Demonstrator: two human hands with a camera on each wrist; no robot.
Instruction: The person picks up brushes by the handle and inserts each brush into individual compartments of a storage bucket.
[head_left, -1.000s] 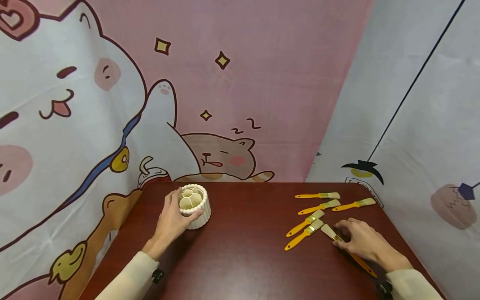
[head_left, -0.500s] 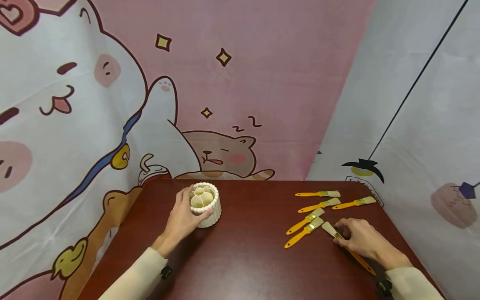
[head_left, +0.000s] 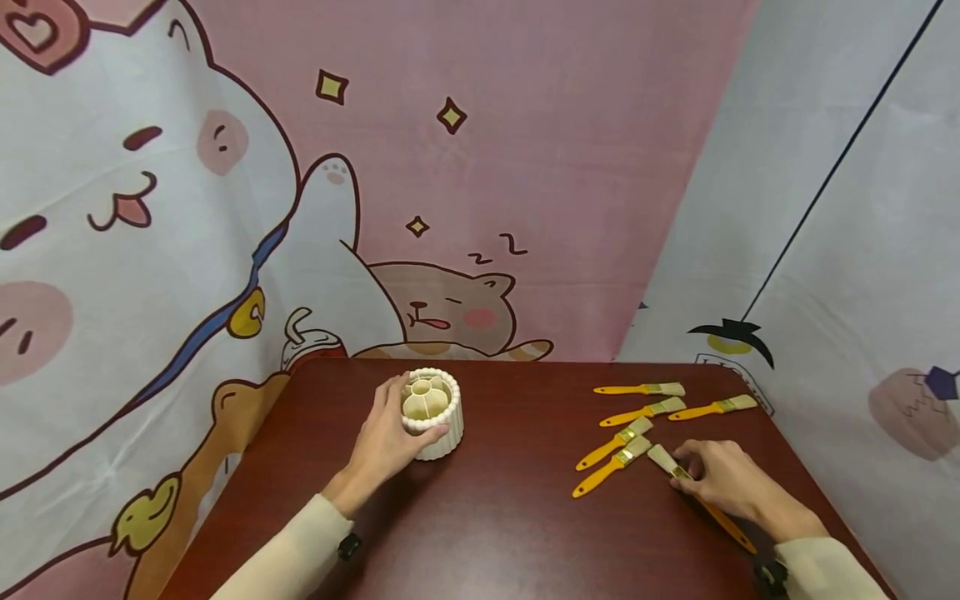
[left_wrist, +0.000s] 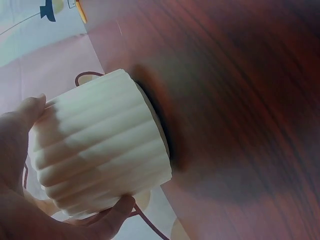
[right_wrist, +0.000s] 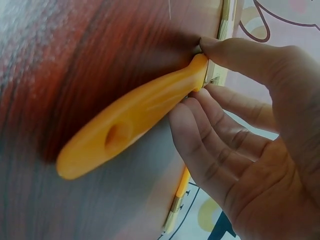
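Right fingers: The right hand [head_left: 723, 479] pinches a yellow-handled brush [head_left: 726, 525] near its metal collar, thumb on one side and fingertips on the other.
Held brush: Pale bristles point ahead and leftward from the fingertips; the handle, with a hole near its end, slants back beneath the hand.
Left fingers: The left hand [head_left: 384, 440] grips a cream holder [head_left: 448, 433], thumb on the near side and fingers curled around the far side.
Cream holder: Upright within the left fingers, it shows ribbed walls, a beaded rim and petal-like compartments around a central ring.
Loose brushes: Two similar brushes, one [head_left: 615, 444] beside another [head_left: 612, 468], lie just left of the right fingers; three more, a level one [head_left: 637, 389], a slanted one [head_left: 641, 413] and a rightmost one [head_left: 712, 408], lie beyond them.
Wrists: Behind the fingers, pale sleeves [head_left: 300, 537] meet small black devices [head_left: 349, 546].
Table: Glossy red-brown wood [head_left: 517, 517] spreads between the two hands.
Lettering: On the cartoon backdrop [head_left: 585, 167] beyond the fingers, two "Z" marks [head_left: 513, 244] float above a sleeping bear [head_left: 465, 304]; past the right fingers, a framed sign [head_left: 723, 363] carries letters too cut off to read.
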